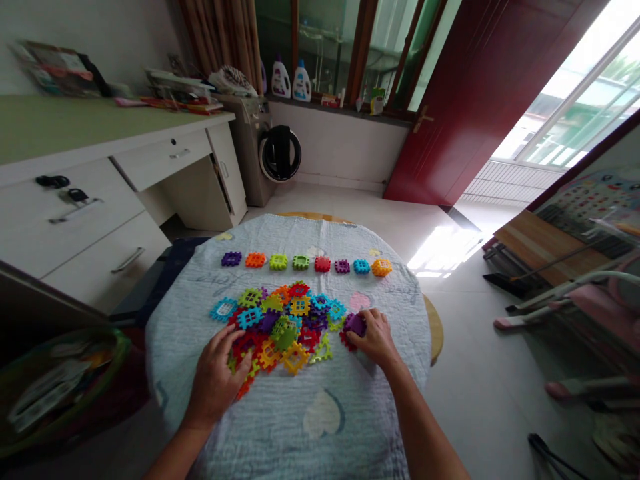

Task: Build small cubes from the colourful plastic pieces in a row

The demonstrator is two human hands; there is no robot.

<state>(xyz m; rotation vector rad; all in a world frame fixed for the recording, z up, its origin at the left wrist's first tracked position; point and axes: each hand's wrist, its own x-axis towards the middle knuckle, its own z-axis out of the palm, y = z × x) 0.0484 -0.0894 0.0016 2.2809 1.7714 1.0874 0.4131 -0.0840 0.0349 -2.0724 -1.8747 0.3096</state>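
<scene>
A heap of colourful toothed plastic building blocks (285, 333) lies on a round table under a pale blue cloth (280, 433). At the heap's left edge my left hand (217, 373) rests with thumb and fingers apart, fingertips touching or just over the blocks. My right hand (373, 338) is closed on a purple building block (355, 325) at the heap's right side; red teeth show beside it, and whether the two are joined I cannot tell. Beyond the heap stands a row of several blocks, from a purple one (231, 258) to an orange-yellow one (382, 267).
A white desk (145, 153) stands at the left, near a washing machine (253, 153) with its door open. A bin or basket (115, 353) sits low at the left. To the right are a red door (480, 87) and a pink-seated chair (585, 310).
</scene>
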